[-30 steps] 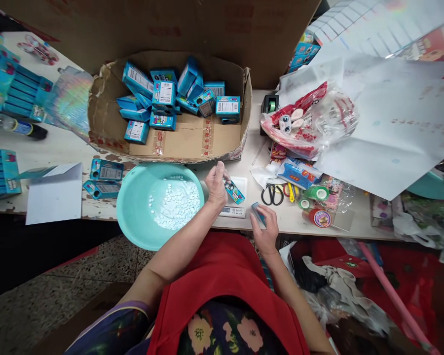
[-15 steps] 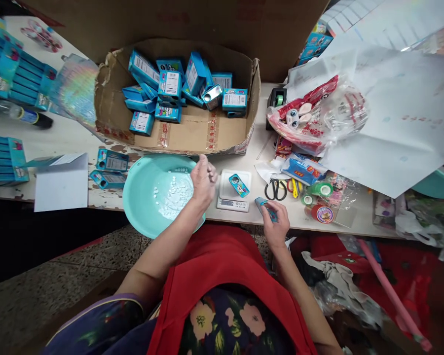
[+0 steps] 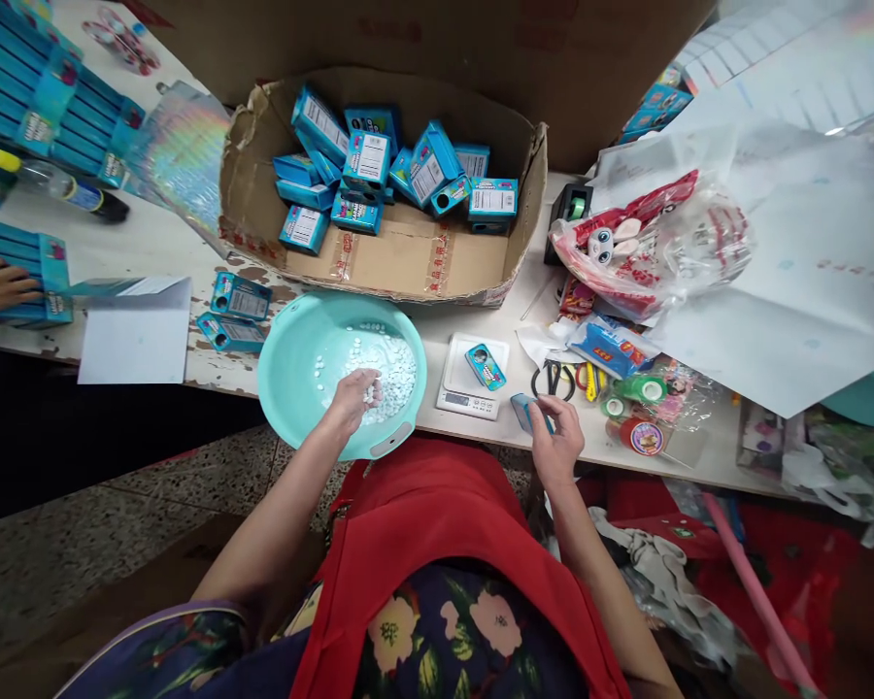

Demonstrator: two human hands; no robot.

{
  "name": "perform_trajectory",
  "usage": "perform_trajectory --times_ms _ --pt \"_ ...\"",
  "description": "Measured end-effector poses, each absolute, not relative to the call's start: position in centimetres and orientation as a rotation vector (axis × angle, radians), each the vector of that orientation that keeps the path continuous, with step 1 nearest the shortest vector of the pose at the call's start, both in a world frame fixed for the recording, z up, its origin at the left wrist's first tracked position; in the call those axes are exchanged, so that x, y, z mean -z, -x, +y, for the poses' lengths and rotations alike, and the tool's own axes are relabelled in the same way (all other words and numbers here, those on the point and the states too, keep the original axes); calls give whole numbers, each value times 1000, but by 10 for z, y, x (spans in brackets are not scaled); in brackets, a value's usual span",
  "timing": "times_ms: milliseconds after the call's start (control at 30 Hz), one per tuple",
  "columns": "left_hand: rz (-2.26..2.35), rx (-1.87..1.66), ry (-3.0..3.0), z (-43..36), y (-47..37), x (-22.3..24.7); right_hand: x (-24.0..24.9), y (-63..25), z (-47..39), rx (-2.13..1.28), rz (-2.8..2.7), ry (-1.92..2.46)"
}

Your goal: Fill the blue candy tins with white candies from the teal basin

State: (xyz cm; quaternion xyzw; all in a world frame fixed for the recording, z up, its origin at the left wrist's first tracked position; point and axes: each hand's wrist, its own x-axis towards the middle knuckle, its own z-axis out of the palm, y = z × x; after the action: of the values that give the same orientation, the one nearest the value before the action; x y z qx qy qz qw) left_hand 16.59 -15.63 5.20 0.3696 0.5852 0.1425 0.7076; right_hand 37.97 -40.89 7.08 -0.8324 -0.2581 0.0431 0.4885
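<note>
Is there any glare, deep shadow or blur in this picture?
In the head view, glare streaks the clear plastic bag and a rainbow sheen covers the silvery sheet; in that head view, the space below the left of the table is nearly black; also in the head view, the scale display is too small to read.

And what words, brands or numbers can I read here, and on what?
"CANDY", apparently: stacked blue boxes at left; their other words are blurred.
"有限公司", probably: red-printed tape inside the carton.
Too small or blurred: the container on the scale, the scale's display, the blue packet, the round label on the red roll, the bottle label.
</note>
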Motion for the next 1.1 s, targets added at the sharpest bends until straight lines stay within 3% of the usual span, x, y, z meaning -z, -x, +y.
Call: perform_trajectory --times_ms 267,500,633,867,1100 --pt "1246 -87 -1370 -147 -171 -42 -75 -382 -400 -119 -656 1998" --pt "1217 -111 -1236 -141 -167 -35 -55 -378 -359 -242 -753 2018" --pt "1129 -74 -1281 -151 -182 -61 -49 -377 -334 -218 -864 2054" --pt "583 -109 -2162 -180 -238 -134 -80 -364 -336 -301 -1133 1990" --pt "370 -166 -2317 -193 -248 -131 -84 -355 -336 -388 -1108 1948"
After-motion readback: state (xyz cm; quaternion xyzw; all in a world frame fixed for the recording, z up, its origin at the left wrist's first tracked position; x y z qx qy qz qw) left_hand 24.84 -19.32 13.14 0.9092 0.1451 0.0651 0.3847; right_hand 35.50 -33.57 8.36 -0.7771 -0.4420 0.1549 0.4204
